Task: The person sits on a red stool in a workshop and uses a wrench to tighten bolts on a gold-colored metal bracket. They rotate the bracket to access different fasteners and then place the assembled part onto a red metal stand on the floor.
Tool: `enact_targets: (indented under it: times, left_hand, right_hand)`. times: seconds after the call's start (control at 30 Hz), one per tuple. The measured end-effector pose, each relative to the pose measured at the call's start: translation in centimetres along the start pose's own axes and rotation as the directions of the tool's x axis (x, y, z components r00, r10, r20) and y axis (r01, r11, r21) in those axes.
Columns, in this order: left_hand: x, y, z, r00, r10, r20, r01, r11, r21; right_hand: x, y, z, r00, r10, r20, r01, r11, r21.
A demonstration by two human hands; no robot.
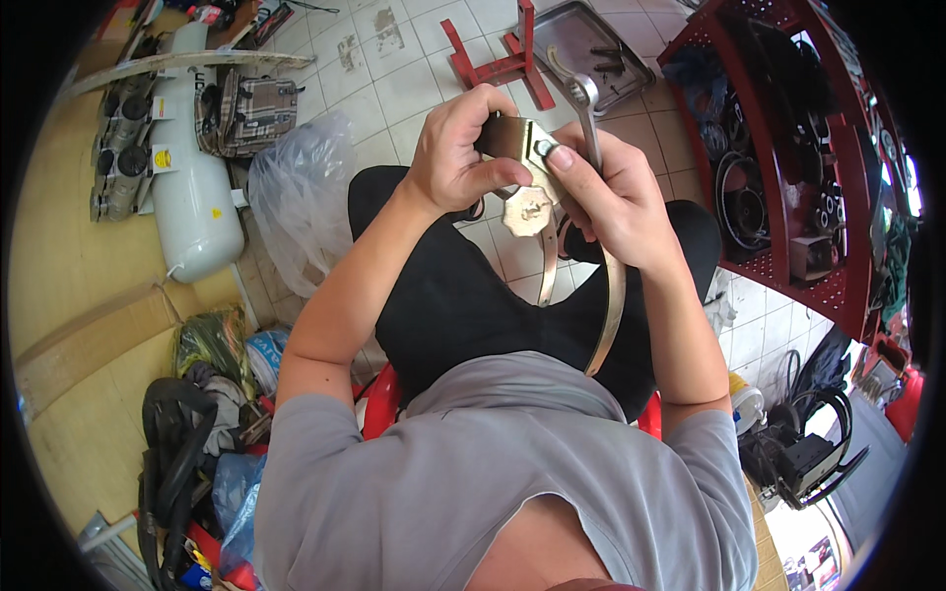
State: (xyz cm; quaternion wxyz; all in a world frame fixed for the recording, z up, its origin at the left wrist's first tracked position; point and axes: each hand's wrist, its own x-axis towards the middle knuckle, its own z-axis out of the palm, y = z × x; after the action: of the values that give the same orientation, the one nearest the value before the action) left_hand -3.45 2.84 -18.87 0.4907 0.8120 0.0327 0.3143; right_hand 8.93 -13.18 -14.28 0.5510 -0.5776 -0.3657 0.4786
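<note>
In front of my knees I hold a shiny metal bracket with a bolt on its face and a scalloped tab at its lower end. My left hand is closed round its left side, thumb across the front. My right hand grips its right side, thumb tip beside the bolt. A ring-ended wrench rises out of my right hand. Below the hands hang two curved metal strips, a shorter one and a longer one; where they join is hidden. My right fingers are partly hidden behind the bracket.
On the tiled floor ahead are a red metal stand and a grey tray with small dark parts. A red shelf rack stands right. To the left are a white tank, a clear plastic bag and a plaid bag.
</note>
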Motion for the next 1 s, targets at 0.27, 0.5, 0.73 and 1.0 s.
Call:
enact_targets:
  times: [0.27,0.5,0.73,1.0]
  left_hand:
    - [4.0,4.7,-1.7,0.971,0.102,0.215,-0.153,0.96,0.234]
    - [0.3,1.4,0.9,0.884,-0.429,0.185,0.461,0.736,-0.496]
    - [3.4,5.9,4.4,0.909,-0.342,0.238,0.408,0.615,-0.675]
    - [3.1,10.7,6.0,0.885,-0.408,0.223,0.438,0.571,-0.694]
  right_hand:
    - [-0.1,1.2,-2.6,0.949,-0.299,-0.099,0.283,0.947,-0.15]
    - [1.2,3.1,-8.0,0.88,-0.465,-0.1,0.441,0.72,0.536]
    - [1.8,6.0,-10.5,0.938,-0.293,-0.184,0.328,0.58,0.746]
    - [2.8,8.4,-7.8,0.971,-0.208,-0.113,0.161,0.228,0.96]
